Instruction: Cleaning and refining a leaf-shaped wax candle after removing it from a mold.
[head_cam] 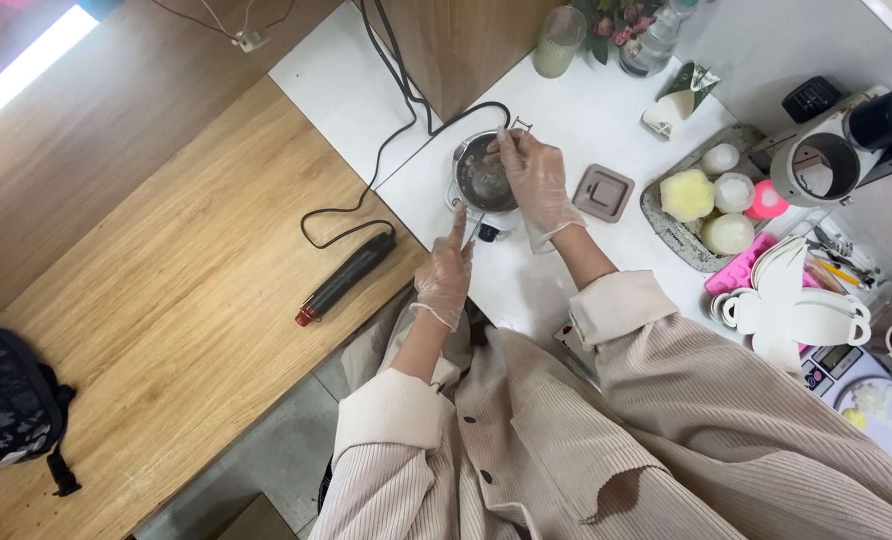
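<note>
Evidently the gloved right hand (538, 180) pinches a thin stirrer in the small metal pot (483, 180), while the left hand (444, 275) closes on its handle near the white counter's (576, 105) left edge. A slip could tip the pot off that edge.

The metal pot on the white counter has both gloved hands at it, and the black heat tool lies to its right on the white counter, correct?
Not quite: in the head view the black heat tool lies left of the metal pot, on the wooden table. Both gloved hands, left hand and right hand, are at the pot.
</note>
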